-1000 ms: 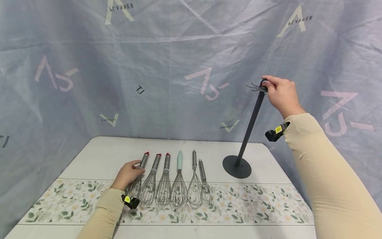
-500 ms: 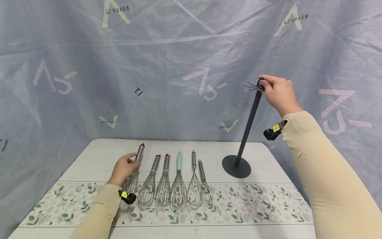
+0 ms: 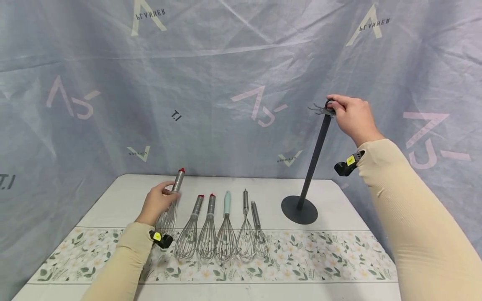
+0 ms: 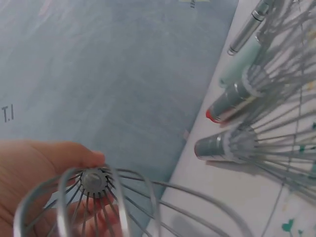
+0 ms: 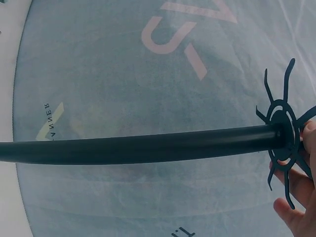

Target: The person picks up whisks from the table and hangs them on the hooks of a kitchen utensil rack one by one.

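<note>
My left hand (image 3: 157,201) grips a steel whisk (image 3: 178,180) with a red-tipped handle, its fingers and thumb around the lower handle. The whisk is raised with the handle pointing up and away; in the left wrist view its wire loops (image 4: 123,207) face the camera. At the right, a black stand (image 3: 315,155) rises from a round base (image 3: 299,210) on the table. My right hand (image 3: 355,117) holds the ring at the stand's top, just above the hooks (image 5: 289,81). No whisk hangs on those hooks.
Several more whisks lie in a row, handles away from me: two red-tipped ones (image 3: 208,228), a mint-handled one (image 3: 226,205) and two plain steel ones (image 3: 245,202). A floral strip (image 3: 316,255) crosses the white table (image 3: 135,188). Grey cloth (image 3: 211,83) hangs behind.
My left hand has lifted the leftmost whisk up and away from the row. The right hand keeps its hold on the stand's top, and the stand stays in place.
</note>
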`<state>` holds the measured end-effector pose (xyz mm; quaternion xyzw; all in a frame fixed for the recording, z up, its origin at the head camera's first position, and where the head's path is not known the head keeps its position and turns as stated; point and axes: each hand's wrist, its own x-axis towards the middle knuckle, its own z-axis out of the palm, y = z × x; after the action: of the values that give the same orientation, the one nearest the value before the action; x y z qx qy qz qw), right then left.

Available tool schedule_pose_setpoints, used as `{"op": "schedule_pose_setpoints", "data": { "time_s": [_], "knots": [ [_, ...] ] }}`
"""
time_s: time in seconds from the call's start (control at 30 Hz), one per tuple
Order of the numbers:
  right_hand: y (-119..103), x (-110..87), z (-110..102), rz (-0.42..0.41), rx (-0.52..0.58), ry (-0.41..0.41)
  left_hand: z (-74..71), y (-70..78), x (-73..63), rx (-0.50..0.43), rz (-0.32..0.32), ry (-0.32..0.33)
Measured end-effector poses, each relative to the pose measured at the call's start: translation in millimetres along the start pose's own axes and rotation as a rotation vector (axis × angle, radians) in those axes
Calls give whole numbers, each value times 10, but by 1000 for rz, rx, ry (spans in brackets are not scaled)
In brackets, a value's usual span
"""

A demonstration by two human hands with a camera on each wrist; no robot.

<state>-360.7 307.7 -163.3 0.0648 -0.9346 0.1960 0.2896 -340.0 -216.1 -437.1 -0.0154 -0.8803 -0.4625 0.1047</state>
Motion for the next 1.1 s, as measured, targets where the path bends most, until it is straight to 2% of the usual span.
{"op": "schedule_pose_setpoints", "data": {
  "time_s": [0.23, 0.6, 0.9, 1.1],
  "knots": [
    [-1, -15, -13, 19, 19, -35, -63, 112, 29, -28, 23, 9],
    [37, -4, -33, 25, 65, -61, -125, 453, 92, -62, 65, 8],
    [80, 10, -55, 31, 87, -83, -14, 715, 206, -78, 93, 17],
    [81, 25, -54, 32, 77, -95, 43, 920, 230, -68, 125, -2]
  ]
}}
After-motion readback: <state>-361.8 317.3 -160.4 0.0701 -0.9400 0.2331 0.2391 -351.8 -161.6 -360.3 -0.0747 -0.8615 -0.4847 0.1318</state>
